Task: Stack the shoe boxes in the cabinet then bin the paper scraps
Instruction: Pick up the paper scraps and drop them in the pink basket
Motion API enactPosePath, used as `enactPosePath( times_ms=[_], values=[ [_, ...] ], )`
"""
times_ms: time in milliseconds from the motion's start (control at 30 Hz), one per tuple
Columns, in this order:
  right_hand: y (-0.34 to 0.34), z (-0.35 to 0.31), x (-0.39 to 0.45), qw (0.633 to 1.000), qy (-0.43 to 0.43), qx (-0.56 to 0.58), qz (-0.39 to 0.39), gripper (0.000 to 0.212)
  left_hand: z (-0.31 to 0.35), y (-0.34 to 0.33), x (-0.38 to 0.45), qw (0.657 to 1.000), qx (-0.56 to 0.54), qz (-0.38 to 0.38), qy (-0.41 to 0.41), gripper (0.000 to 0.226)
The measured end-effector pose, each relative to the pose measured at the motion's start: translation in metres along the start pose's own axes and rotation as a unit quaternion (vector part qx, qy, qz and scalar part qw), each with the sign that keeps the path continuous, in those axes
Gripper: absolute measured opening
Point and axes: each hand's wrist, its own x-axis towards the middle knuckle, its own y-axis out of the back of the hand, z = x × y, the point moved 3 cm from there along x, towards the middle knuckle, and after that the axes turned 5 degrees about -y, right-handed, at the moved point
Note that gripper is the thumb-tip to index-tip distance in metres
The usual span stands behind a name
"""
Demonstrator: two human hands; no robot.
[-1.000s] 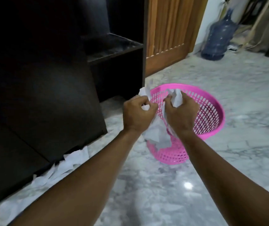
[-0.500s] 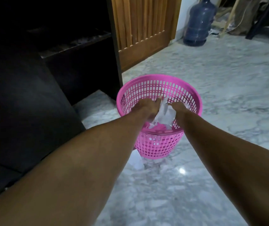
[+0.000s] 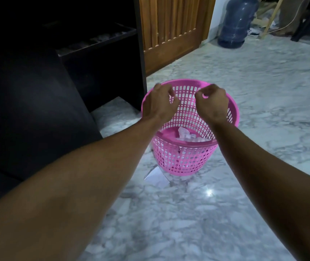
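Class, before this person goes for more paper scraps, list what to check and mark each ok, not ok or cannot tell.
1. Left hand holds nothing: ok.
2. Right hand holds nothing: ok.
3. Dropped paper lies inside the pink basket: ok.
4. Basket stands upright: ok.
5. Floor free of paper: not ok, a scrap lies beside the basket.
6. Shoe boxes stacked in the cabinet: cannot tell, too dark.

Cabinet (image 3: 37, 91) interior lost in darkness, contents unreadable. Near rim of pink basket (image 3: 186, 159) partly masked by both forearms. Paper scraps (image 3: 185, 135) inside only partly visible through mesh. Water jug (image 3: 237, 25) cut by top edge.
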Motion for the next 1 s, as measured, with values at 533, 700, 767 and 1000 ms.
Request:
enactPosePath(
  times_ms=[533, 700, 767, 1000],
  values=[
    [-0.181, 0.139, -0.237, 0.879, 0.066, -0.278, -0.383, 0.071, -0.200, 0.098, -0.277, 0.978, 0.014, 0.083, 0.189, 0.013],
    [-0.217, 0.189, -0.250, 0.878, 0.053, -0.333, -0.340, 0.065, -0.280, 0.119, -0.388, 0.945, 0.132, 0.038, 0.298, 0.027],
    [-0.235, 0.176, -0.265, 0.901, 0.113, -0.293, -0.299, 0.071, -0.313, 0.132, -0.417, 0.920, 0.177, 0.038, 0.348, 0.041],
    [-0.294, 0.102, -0.374, 0.878, 0.195, -0.228, -0.374, 0.111, -0.401, 0.159, -0.459, 0.834, 0.233, -0.017, 0.499, 0.094]
  ],
)
